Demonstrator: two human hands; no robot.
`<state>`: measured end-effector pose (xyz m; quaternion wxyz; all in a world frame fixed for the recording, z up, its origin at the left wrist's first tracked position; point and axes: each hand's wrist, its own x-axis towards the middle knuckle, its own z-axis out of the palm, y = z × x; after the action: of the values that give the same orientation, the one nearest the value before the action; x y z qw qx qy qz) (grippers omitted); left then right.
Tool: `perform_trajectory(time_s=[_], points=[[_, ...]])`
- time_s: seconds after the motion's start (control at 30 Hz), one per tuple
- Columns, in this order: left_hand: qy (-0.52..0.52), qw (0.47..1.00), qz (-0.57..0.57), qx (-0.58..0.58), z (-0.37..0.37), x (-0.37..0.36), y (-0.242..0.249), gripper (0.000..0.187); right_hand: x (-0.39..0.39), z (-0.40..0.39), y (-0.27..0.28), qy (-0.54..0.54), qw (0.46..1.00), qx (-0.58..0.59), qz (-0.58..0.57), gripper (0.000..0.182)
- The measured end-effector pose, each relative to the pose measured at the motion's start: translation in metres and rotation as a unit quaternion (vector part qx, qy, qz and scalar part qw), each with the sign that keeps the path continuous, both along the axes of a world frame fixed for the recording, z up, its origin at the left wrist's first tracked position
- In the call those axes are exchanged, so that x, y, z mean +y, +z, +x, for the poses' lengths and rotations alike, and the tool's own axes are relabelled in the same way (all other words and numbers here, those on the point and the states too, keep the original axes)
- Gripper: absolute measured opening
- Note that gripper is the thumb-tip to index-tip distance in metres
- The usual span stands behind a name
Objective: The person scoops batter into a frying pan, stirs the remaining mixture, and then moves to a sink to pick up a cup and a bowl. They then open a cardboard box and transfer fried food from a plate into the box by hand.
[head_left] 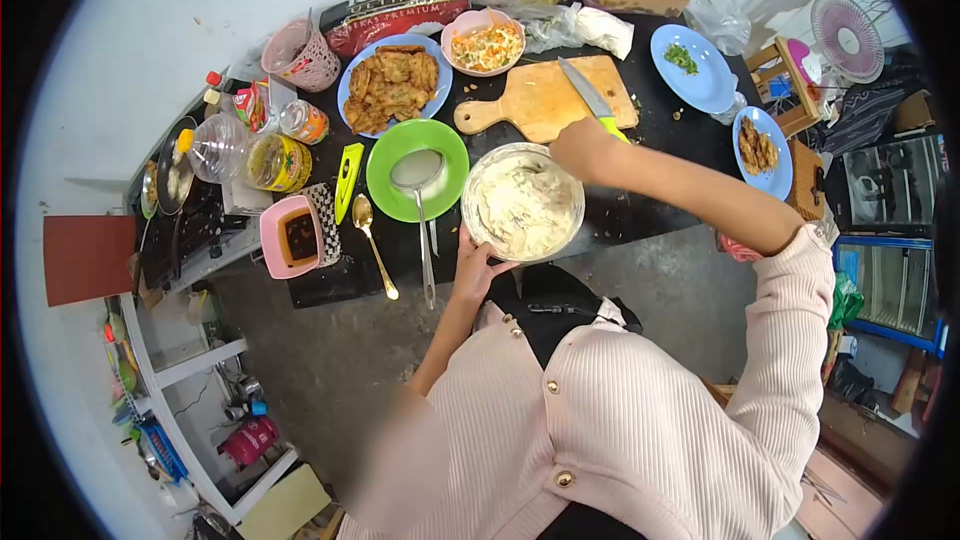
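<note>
Nearest the body, the left hand (474, 267) cups the near rim of the metal bowl (522, 202), fingers curled against its side, steadying it at the front edge of the black table (660, 130). The bowl is full of pale, lumpy batter. Just past it, the right hand (585, 148) sits at the bowl's far rim, fingers bunched downward; whether they pinch anything I cannot tell. Left of the bowl, a green plate (392, 145) carries a ladle (419, 180), with a gold spoon (371, 241) beside it. Behind lies a wooden cutting board (535, 100) bearing a green-handled knife (588, 95). Farther back stand 1 blue plate of fritters (391, 85) and a pink bowl of chopped vegetables (486, 43).
</note>
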<state>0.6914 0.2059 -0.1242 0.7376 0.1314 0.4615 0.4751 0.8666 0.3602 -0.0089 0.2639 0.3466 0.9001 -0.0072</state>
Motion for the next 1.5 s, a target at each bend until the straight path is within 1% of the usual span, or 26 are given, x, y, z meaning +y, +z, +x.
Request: perform_trajectory(time_s=[0.03, 0.1, 0.13, 0.23, 0.3, 0.4, 0.5, 0.53, 0.63, 0.67, 0.7, 0.73, 0.77, 0.83, 0.87, 0.9, 0.97, 1.07, 1.17, 1.2, 1.23, 1.3, 1.37, 1.4, 1.43, 1.5], points=[[-0.002, 1.000, 0.005, -0.003, 0.000, 0.000, 0.000, 0.069, 0.011, 0.005, -0.006, -0.038, 0.996, -0.033, -0.080, 0.019], [0.000, 1.000, 0.007, -0.006, -0.001, 0.000, -0.005, 0.071, 0.031, 0.015, -0.022, -0.016, 0.958, -0.051, -0.283, 0.027], [-0.008, 1.000, 0.011, -0.017, -0.002, 0.000, -0.006, 0.072, 0.039, 0.037, -0.062, -0.085, 0.924, -0.025, -0.372, 0.024], [-0.026, 0.999, 0.018, -0.042, -0.005, 0.001, -0.007, 0.075, 0.008, 0.049, -0.055, -0.274, 0.817, 0.019, -0.507, 0.021], [-0.037, 0.998, 0.014, -0.043, -0.007, -0.001, -0.008, 0.076, -0.026, 0.057, -0.062, -0.386, 0.686, 0.140, -0.601, 0.023], [-0.037, 0.999, -0.015, -0.027, -0.008, -0.002, -0.009, 0.076, -0.067, 0.043, -0.083, -0.546, 0.462, 0.281, -0.640, 0.026], [-0.040, 0.999, -0.017, -0.020, -0.006, -0.001, -0.007, 0.074, -0.081, 0.025, -0.086, -0.598, 0.277, 0.391, -0.643, 0.019], [-0.042, 0.999, -0.014, -0.019, -0.006, -0.001, -0.006, 0.073, -0.078, 0.024, -0.084, -0.599, 0.229, 0.406, -0.651, 0.016], [-0.039, 0.999, -0.025, -0.024, -0.007, 0.000, 0.004, 0.071, -0.064, 0.041, -0.057, -0.580, 0.347, 0.415, -0.609, 0.029], [-0.039, 0.999, -0.034, -0.019, -0.007, 0.000, 0.006, 0.071, -0.063, 0.045, -0.041, -0.571, 0.469, 0.404, -0.540, 0.027], [-0.041, 0.998, -0.029, -0.026, -0.007, 0.000, 0.007, 0.071, -0.058, 0.059, -0.041, -0.515, 0.567, 0.404, -0.500, 0.027], [-0.046, 0.998, -0.025, -0.025, -0.007, 0.000, 0.008, 0.071, -0.053, 0.073, -0.059, -0.375, 0.735, 0.456, -0.334, 0.022], [-0.050, 0.998, -0.021, -0.023, -0.007, 0.000, 0.008, 0.070, -0.051, 0.081, -0.076, -0.206, 0.846, 0.470, -0.143, 0.018], [-0.054, 0.998, -0.018, -0.016, -0.007, 0.001, 0.008, 0.070, -0.059, 0.059, -0.035, -0.199, 0.933, 0.295, -0.061, 0.021], [-0.056, 0.998, -0.017, -0.012, -0.007, 0.001, 0.008, 0.069, -0.066, 0.043, -0.020, -0.193, 0.960, 0.202, -0.020, 0.023], [-0.056, 0.998, -0.015, -0.012, -0.008, 0.001, 0.008, 0.069, -0.074, 0.032, -0.035, -0.170, 0.975, 0.143, 0.017, 0.031], [-0.052, 0.998, -0.012, -0.014, -0.007, 0.001, 0.007, 0.069, -0.095, 0.011, -0.044, -0.130, 0.975, 0.182, 0.013, 0.035], [-0.042, 0.999, -0.003, -0.023, -0.008, 0.000, 0.001, 0.068, -0.120, 0.011, -0.035, -0.109, 0.973, 0.201, -0.040, 0.038], [-0.042, 0.999, -0.002, -0.013, -0.006, 0.001, 0.009, 0.068, -0.123, 0.039, -0.022, -0.104, 0.985, 0.131, -0.049, 0.040], [-0.045, 0.999, 0.001, -0.013, -0.007, 0.000, 0.010, 0.067, -0.118, 0.049, -0.017, -0.100, 0.986, 0.131, -0.032, 0.041], [-0.048, 0.999, 0.003, -0.016, -0.008, 0.000, 0.010, 0.067, -0.110, 0.051, -0.019, -0.140, 0.983, 0.111, -0.038, 0.041], [-0.058, 0.998, 0.010, -0.021, -0.009, 0.001, 0.008, 0.067, -0.101, 0.043, -0.028, -0.165, 0.977, 0.131, -0.014, 0.043], [-0.066, 0.998, -0.004, -0.009, -0.010, 0.002, 0.011, 0.066, -0.104, 0.024, -0.051, -0.169, 0.966, 0.193, 0.019, 0.044], [-0.063, 0.998, 0.001, -0.020, -0.011, 0.001, 0.008, 0.065, -0.107, 0.011, -0.053, -0.181, 0.962, 0.206, -0.001, 0.047], [-0.060, 0.998, 0.008, -0.029, -0.011, 0.001, 0.006, 0.064, -0.115, 0.004, -0.051, -0.182, 0.954, 0.238, 0.005, 0.045], [-0.059, 0.998, 0.007, -0.024, -0.012, 0.000, 0.005, 0.064, -0.126, 0.010, -0.047, -0.165, 0.950, 0.264, -0.035, 0.040]])
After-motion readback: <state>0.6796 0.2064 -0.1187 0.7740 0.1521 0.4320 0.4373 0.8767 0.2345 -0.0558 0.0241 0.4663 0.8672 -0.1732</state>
